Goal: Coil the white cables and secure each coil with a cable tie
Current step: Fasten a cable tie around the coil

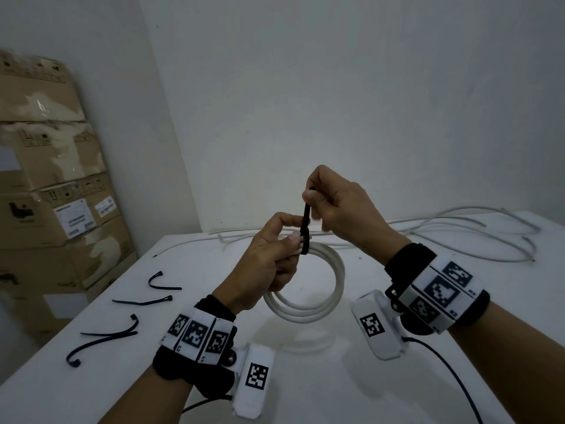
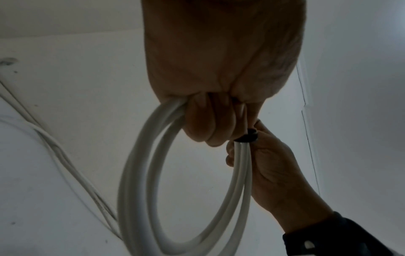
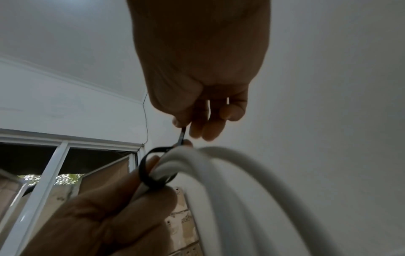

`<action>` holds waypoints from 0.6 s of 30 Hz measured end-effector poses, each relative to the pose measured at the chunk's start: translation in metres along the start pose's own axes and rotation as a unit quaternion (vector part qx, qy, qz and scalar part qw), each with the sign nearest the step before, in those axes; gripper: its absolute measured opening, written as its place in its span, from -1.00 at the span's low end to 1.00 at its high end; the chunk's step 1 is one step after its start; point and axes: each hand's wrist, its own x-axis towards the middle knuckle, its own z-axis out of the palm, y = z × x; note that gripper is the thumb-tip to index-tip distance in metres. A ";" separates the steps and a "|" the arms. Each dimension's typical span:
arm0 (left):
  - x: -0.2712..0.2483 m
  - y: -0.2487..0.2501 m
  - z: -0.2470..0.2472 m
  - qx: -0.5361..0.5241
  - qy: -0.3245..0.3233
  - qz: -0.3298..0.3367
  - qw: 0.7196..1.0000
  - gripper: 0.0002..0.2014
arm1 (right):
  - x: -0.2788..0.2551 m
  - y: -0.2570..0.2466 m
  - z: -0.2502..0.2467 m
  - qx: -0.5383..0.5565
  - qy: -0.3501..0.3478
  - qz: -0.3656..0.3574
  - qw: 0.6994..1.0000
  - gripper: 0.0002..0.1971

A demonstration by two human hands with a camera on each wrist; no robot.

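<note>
Person's left hand (image 1: 263, 264) is raised above the white tabletop (image 1: 305, 387), fingers curled tight round the top of a round coil of white plastic-sheathed cable (image 1: 305, 304); coil hangs upright below the fist, approx. mid-table, w/ its lower edge just over the surface. A thin black plastic cable tie (image 1: 305, 221) is looped round the bundled turns right beside the left thumb. Right hand (image 1: 339, 209) sits just above, thumb & forefinger pinching the tie's free tail, which runs straight up from the loop. From the right wrist cam the loop (image 3: 153, 173) still looks slack, w/ a gap between band and cable, and a left fingertip lies inside it.

Far side of the table: several loose white cables (image 1: 458, 228), uncoiled, strung along the wall. Left part of the table: four spare black cable ties (image 1: 122, 313), lying apart from each other, bent. Past the table's left edge, stacked brown cardboard boxes (image 1: 46, 179) against the wall.
</note>
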 end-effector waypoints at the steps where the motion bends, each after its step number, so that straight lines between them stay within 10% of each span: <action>1: 0.000 -0.002 0.000 -0.009 -0.001 -0.006 1.000 -0.85 | 0.001 0.002 -0.001 -0.016 0.005 -0.008 1.000 -0.86; 18: 0.002 -0.021 0.025 0.057 -0.047 -0.014 0.997 -0.80 | 0.007 0.008 -0.004 -0.004 0.016 -0.013 1.000 -0.86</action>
